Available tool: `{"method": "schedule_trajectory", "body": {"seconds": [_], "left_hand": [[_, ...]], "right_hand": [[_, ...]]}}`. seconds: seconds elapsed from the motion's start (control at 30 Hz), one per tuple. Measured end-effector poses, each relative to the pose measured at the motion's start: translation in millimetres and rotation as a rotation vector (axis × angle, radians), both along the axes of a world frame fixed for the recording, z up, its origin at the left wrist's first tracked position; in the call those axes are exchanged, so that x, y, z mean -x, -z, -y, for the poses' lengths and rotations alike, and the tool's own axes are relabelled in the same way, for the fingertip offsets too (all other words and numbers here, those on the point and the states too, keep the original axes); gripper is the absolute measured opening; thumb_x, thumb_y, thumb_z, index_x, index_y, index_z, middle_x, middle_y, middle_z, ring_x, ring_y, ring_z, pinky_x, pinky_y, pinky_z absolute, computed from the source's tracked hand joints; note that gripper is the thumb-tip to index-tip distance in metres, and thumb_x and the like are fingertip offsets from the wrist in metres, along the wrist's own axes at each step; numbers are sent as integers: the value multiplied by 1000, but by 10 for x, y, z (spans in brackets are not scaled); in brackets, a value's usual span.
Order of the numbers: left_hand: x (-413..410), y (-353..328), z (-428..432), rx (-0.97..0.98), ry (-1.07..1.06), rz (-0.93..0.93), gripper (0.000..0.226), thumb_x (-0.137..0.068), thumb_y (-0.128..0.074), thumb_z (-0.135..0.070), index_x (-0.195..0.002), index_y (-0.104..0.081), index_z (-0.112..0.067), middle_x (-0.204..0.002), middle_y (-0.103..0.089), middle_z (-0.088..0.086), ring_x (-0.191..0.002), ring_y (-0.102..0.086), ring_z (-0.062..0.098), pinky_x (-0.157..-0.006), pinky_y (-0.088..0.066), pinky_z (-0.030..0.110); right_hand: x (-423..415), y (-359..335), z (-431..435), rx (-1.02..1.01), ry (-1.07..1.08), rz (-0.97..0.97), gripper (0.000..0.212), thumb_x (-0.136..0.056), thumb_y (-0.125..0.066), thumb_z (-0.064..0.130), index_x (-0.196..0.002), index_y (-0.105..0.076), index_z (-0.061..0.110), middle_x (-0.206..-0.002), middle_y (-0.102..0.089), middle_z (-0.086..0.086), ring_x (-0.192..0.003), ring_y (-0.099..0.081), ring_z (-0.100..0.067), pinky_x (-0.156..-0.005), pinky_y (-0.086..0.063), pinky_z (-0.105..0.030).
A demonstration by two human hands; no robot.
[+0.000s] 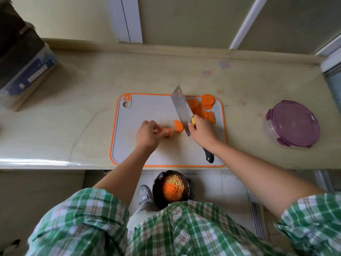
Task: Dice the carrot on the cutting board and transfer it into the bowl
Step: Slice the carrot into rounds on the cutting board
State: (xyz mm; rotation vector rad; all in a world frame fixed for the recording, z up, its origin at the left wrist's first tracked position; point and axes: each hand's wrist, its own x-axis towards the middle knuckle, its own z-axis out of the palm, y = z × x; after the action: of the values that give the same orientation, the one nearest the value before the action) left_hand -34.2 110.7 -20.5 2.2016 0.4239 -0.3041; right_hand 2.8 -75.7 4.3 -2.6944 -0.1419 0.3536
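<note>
Risk: the carrot stub [168, 131] is short and could roll, bringing the cleaver [181, 109] onto fingertips. Left grip [147, 134] pinches the stub on the cutting board [147, 108], just left of the blade. Right grip [202, 131] is clenched round the cleaver's handle. Slices [203, 108] are piled at the far right. Bowl [155, 191] sits below the table edge.

Counter [92, 108]: cutting board [147, 111], container [293, 122] (purple-lidded)
</note>
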Motion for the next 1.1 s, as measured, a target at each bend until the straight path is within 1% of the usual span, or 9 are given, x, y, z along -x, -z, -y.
{"method": "schedule_trajectory", "body": {"seconds": [0.1,0.23,0.37,0.47,0.6,0.73,0.83,1.0,1.1], "left_hand": [[17,-44,12,-54,-91,-5,40,-79,-73,-50,-79,-62,-11,-77,-62,-2,-74,-59,17,-58,-39,28],[46,37,106,162,-187,-84,43,-81,-72,-44,-111,-60,-15,-71,-71,3,-70,-70,20,-77,-56,38],[47,15,170,254,-289,-91,50,-85,-68,-36,-126,-56,-10,-95,-69,7,-77,-71,26,-84,-56,44],[42,-8,147,340,-335,-57,44,-89,-63,-24,-130,-52,-11,-96,-62,7,-77,-70,31,-82,-57,44],[55,3,86,264,-319,-22,37,-90,-64,-29,-124,-58,-14,-108,-64,11,-84,-68,31,-76,-57,37],[66,27,37,166,-293,5,42,-90,-64,-35,-125,-58,-13,-112,-65,8,-97,-63,26,-89,-53,42],[64,25,28,145,-292,0,45,-90,-64,-37,-126,-56,-12,-114,-64,7,-101,-61,24,-91,-51,43],[5,70,56,202,-314,-8,46,-87,-68,-35,-124,-56,-11,-111,-61,9,-98,-62,28,-84,-56,46],[-16,53,68,256,-358,-15,44,-88,-69,-28,-124,-56,-6,-111,-60,11,-96,-63,29,-76,-59,45]], "right_hand": [[87,-59,-7,-15,-41,-46,16,-95,-48,20,-86,-50,6,-89,-63,-24,-85,-58,-41,-61,-37,-39],[250,-51,-99,65,-101,-51,19,-96,-47,24,-81,-40,14,-88,-63,-18,-86,-58,-37,-60,-30,-33],[304,-5,-229,70,-159,-53,17,-96,-45,26,-84,-37,18,-86,-61,-14,-82,-58,-35,-59,-35,-33],[278,1,-292,76,-183,-57,16,-96,-45,25,-85,-36,18,-86,-62,-15,-80,-59,-36,-59,-37,-33],[245,-10,-346,29,-192,-104,17,-96,-45,24,-84,-36,16,-76,-54,-11,-76,-57,-35,-56,-32,-31],[205,-56,-381,33,-225,-99,15,-97,-45,24,-86,-41,15,-80,-57,-13,-77,-57,-35,-53,-26,-31],[172,-121,-405,42,-225,-38,16,-97,-45,23,-93,-50,9,-89,-62,-18,-81,-57,-37,-55,-23,-32],[86,-263,-371,21,-211,18,15,-94,-48,24,-92,-51,10,-88,-63,-19,-80,-58,-39,-55,-36,-35],[86,-317,-352,26,-245,-35,13,-94,-47,22,-93,-51,10,-91,-62,-21,-82,-57,-39,-57,-32,-34]]}}
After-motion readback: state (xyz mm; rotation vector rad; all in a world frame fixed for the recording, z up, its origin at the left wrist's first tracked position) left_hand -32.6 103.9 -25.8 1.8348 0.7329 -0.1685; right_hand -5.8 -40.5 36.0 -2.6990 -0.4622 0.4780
